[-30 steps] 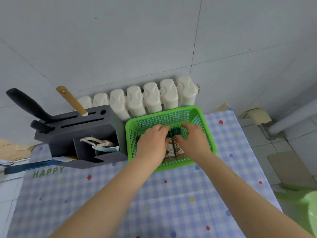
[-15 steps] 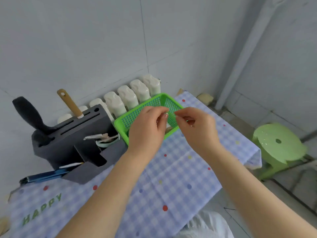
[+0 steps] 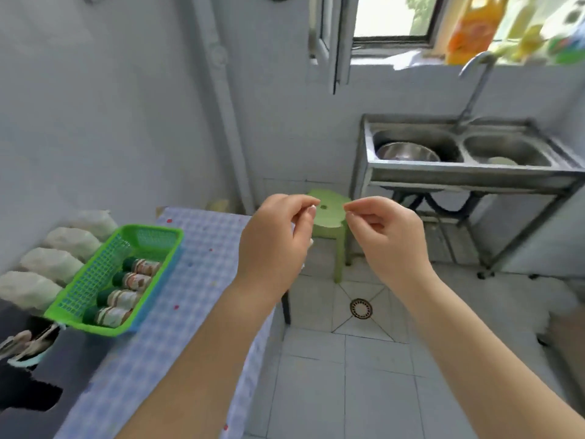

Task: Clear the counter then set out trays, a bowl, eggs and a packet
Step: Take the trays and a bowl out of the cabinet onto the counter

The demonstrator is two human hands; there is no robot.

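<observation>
My left hand [image 3: 275,245] and my right hand [image 3: 386,239] hang side by side in the air past the counter's right edge, fingers loosely curled, holding nothing. The green basket [image 3: 79,296] sits on the blue checked counter cloth [image 3: 196,280] to the left of my hands, with several spice bottles [image 3: 133,280] lying in it. A steel bowl [image 3: 408,152] lies in the left basin of the metal sink [image 3: 474,172] at the right. No trays, eggs or packet are in view.
White lidded jars [image 3: 57,245] line the wall behind the basket, and a dark knife block [image 3: 25,369] stands at the lower left. A green stool [image 3: 329,217] stands on the tiled floor beyond my hands, near a floor drain [image 3: 361,308]. Bottles [image 3: 471,30] crowd the windowsill.
My hands have let go of the bottles in the basket and lifted away to the right. The view has swung right from the counter to the sink and floor.
</observation>
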